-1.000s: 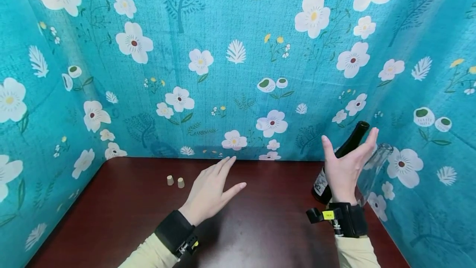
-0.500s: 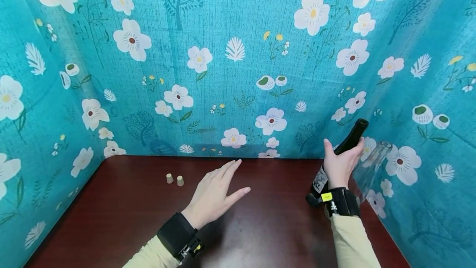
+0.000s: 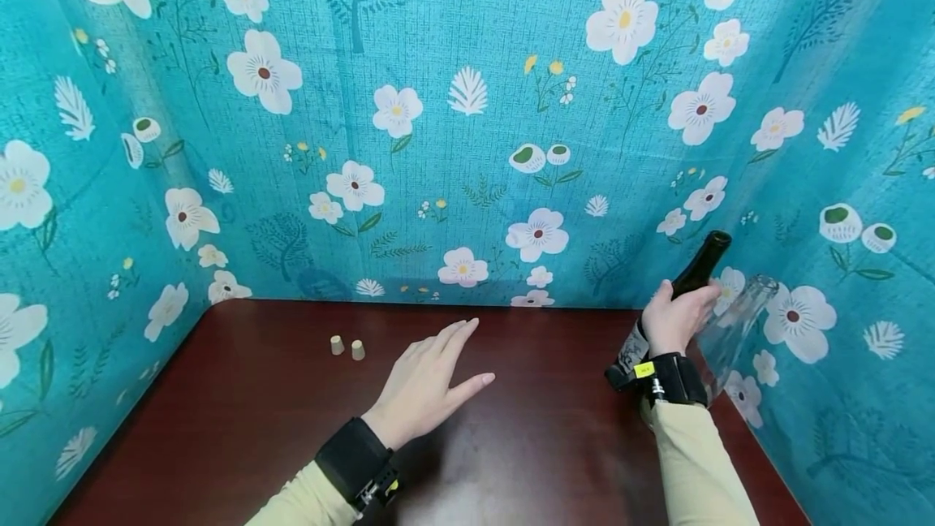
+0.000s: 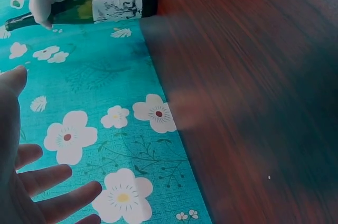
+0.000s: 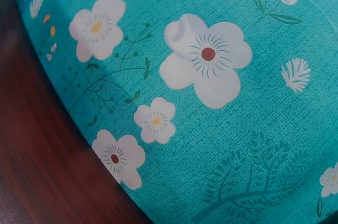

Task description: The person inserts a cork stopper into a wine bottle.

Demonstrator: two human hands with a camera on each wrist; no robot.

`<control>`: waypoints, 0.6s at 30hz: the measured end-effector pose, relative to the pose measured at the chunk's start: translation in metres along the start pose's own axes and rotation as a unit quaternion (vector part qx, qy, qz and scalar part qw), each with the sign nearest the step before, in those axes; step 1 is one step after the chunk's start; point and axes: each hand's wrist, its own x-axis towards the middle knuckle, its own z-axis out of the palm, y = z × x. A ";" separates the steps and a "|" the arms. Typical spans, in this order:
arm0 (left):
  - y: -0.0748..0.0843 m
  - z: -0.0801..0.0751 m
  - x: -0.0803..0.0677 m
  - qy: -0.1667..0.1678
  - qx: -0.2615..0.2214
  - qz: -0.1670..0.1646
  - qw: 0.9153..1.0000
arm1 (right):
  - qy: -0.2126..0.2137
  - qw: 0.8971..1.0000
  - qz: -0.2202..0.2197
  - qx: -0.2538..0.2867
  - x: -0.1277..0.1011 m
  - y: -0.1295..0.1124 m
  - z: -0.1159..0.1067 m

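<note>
We see first the teal cloth (image 3: 467, 63) with white flowers, which stands as a wall on three sides. Below it lies the dark red-brown counter (image 3: 511, 461), and the cloth meets its far edge and both side edges.

At the right far corner of the counter stands the dark bottle (image 3: 697, 270), tilted so that its neck leans to the upper right. It has a pale label low on its body. Just beside it, on the right, we see a clear glass bottle (image 3: 734, 323), tilted in the same way; whether the two touch we cannot tell.

The right hand (image 3: 675, 319) makes a closed grip: its fingers are curled around the neck of the dark bottle, a little under the mouth. The left wrist view shows the same, with the fingers wrapped on the thin neck. The left hand (image 3: 427, 384) has an open grip. Its fingers are straight and spread, it is over the middle of the counter and it holds nothing.

Smallest are two corks (image 3: 346, 347), which stand side by side on the counter, left of the left hand and apart from it.
</note>
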 end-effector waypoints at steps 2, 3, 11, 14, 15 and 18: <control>-0.002 -0.001 -0.001 -0.001 0.000 -0.002 1.000 | -0.009 1.000 0.005 0.004 0.000 -0.001 0.000; -0.003 -0.001 -0.001 -0.001 0.002 -0.003 1.000 | -0.014 1.000 0.007 0.007 0.000 -0.001 0.001; -0.001 -0.001 0.003 0.010 -0.004 0.004 1.000 | -0.037 0.997 -0.075 0.000 -0.007 -0.023 0.000; 0.002 -0.001 0.006 0.018 -0.006 0.011 1.000 | -0.058 0.990 -0.130 0.003 -0.015 -0.042 0.001; 0.003 -0.001 0.007 0.021 -0.008 0.015 1.000 | -0.069 0.986 -0.149 0.004 -0.018 -0.049 0.001; 0.008 -0.001 0.012 0.028 -0.013 0.024 0.999 | -0.102 0.974 -0.203 0.010 -0.030 -0.073 0.001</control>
